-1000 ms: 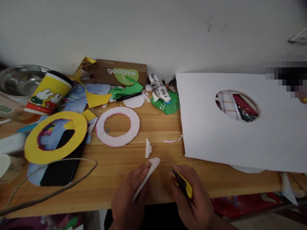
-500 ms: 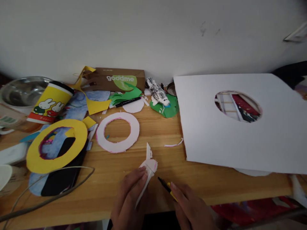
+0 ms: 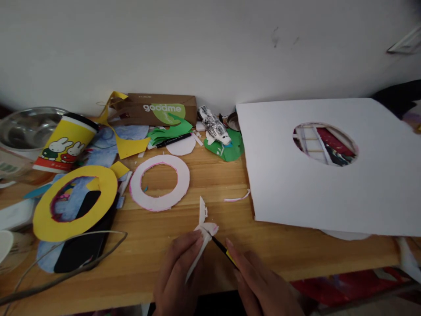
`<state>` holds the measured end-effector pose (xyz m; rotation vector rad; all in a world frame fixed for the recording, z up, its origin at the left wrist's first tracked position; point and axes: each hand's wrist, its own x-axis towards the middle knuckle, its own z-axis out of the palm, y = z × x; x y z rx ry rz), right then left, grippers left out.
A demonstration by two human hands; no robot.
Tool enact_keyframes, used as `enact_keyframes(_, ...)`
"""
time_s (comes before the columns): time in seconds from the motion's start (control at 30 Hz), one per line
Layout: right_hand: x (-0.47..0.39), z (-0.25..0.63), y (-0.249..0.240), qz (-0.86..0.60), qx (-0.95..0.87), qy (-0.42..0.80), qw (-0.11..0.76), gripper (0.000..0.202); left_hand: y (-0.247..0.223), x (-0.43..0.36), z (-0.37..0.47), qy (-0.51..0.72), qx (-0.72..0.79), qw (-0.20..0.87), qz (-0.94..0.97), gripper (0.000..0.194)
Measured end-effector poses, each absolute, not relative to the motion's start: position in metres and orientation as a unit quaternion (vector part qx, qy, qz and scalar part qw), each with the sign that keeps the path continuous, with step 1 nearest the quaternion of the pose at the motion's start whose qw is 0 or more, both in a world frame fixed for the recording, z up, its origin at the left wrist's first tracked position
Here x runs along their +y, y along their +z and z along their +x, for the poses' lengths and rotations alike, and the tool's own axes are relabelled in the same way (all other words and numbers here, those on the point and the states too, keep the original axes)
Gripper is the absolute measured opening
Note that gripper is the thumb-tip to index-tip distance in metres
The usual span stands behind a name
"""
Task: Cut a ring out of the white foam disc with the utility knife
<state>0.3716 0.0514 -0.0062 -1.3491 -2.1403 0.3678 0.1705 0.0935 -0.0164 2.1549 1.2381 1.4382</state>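
Observation:
Near the front edge of the wooden table, my left hand (image 3: 180, 270) is closed round a small white piece (image 3: 198, 259) with a pinkish end. My right hand (image 3: 259, 281) grips a yellow and black knife (image 3: 225, 251), its dark tip touching the white piece near the pink end. A pointed white scrap (image 3: 202, 210) lies just beyond the piece, with small crumbs beside it. Farther back sits a white ring (image 3: 138, 199) with pink edges. The palm sides of both hands are hidden.
On the left are a yellow ring (image 3: 107, 177), a patterned cup (image 3: 67, 145), a metal bowl (image 3: 24, 129), a black phone-like object (image 3: 74, 254) and a cable (image 3: 112, 252). A brown box (image 3: 131, 109) stands behind. A large white board (image 3: 296, 197) with an oval hole covers the right.
My right hand has moved the knife up and left, so its tip now meets the white piece. The pink end of that piece looks narrower. The whole view has shifted slightly.

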Motion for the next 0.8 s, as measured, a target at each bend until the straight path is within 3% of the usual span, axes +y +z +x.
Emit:
enact_keyframes(0.4, 0.056, 0.367, -0.01, -0.503, -0.815, 0.124, 0.262, 0.078, -0.01, 0.08, 0.168, 0.484, 0.412, 0.143, 0.758, 0.052)
enact_keyframes(0.63, 0.055, 0.372, -0.018, -0.504, -0.803, 0.188, 0.256, 0.067, -0.001, 0.07, 0.162, 0.444, 0.385, 0.164, 0.792, 0.051)
enact_keyframes(0.8, 0.059, 0.379, -0.009, -0.508, -0.784, 0.157, 0.321, 0.053, -0.009, 0.084, 0.153, 0.499, 0.412, 0.126, 0.752, 0.051)
